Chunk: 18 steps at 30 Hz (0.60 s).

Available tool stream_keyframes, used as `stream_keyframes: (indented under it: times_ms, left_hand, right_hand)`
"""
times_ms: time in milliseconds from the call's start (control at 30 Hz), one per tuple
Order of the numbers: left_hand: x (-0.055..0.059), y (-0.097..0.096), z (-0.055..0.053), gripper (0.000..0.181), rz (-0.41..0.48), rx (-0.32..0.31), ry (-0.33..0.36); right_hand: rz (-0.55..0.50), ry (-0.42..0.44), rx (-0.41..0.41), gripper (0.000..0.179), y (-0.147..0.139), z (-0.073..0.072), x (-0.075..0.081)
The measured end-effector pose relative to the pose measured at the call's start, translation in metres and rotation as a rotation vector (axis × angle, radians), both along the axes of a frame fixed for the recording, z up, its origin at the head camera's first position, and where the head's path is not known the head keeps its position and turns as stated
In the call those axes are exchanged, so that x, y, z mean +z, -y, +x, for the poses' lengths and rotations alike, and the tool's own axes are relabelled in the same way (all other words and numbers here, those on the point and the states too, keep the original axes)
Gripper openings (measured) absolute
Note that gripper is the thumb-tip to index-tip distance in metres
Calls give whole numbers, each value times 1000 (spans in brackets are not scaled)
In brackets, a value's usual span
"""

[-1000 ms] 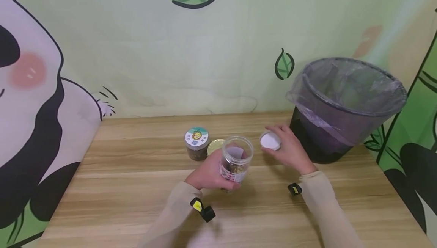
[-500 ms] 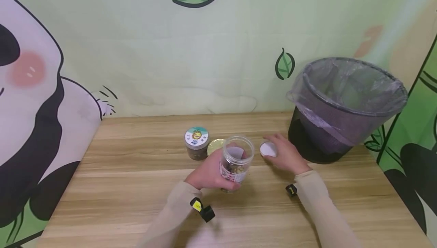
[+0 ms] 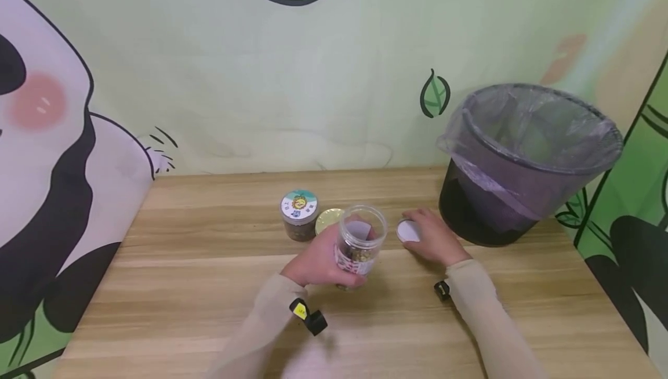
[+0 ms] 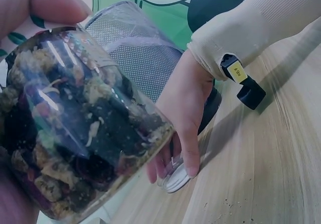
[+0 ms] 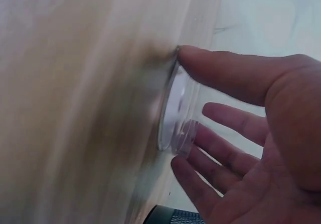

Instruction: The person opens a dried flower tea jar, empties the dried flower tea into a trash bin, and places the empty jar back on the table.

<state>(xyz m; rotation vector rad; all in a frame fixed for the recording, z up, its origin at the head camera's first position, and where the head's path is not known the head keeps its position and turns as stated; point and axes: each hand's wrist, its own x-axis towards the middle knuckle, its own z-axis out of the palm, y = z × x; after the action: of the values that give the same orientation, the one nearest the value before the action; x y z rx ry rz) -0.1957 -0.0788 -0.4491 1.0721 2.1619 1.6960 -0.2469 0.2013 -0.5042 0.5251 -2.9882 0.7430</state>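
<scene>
My left hand (image 3: 320,260) grips a clear open-topped jar (image 3: 365,244) with a patterned label. Dried flower and leaf pieces fill its lower part, seen close in the left wrist view, and a pale piece shows inside its mouth. Off to the right, my right hand (image 3: 437,239) has its thumb and fingers at the edge of a round clear-rimmed lid (image 3: 408,230). That lid lies low at the tabletop, white inner face up. In the right wrist view the thumb meets one edge of the lid (image 5: 174,103) and the fingers reach its far rim.
Behind the left hand stands a small dark jar (image 3: 300,217) with a printed lid, next to a gold round lid (image 3: 327,220) partly hidden by the hand. A black mesh bin (image 3: 490,193) with a plastic liner stands at the back right of the wooden table (image 3: 209,286).
My right hand has lowered the white-lined lid to the tabletop, shifting slightly toward me. The left hand and its jar have stayed in place.
</scene>
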Motion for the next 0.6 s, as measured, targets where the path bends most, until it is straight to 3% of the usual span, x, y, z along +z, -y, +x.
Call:
stream_keyframes:
  times_ms: [200,333,467,600]
  left_hand:
    - [1,1,-1,72,-7,12,11]
    - [6,1,-3,71,-24,51,-17]
    - [17,1,-7,65,-19,108,-44]
    - [34,-1,-14,66,-19,159,-44]
  right_hand:
    - [-16,-1,0,65,-2,-1,-3]
    - [-9,-79,-9,61,-1,4,2]
    - [-38,-296,-19,47,2,12,21]
    - [-97,-575,-7,38,3,23,54]
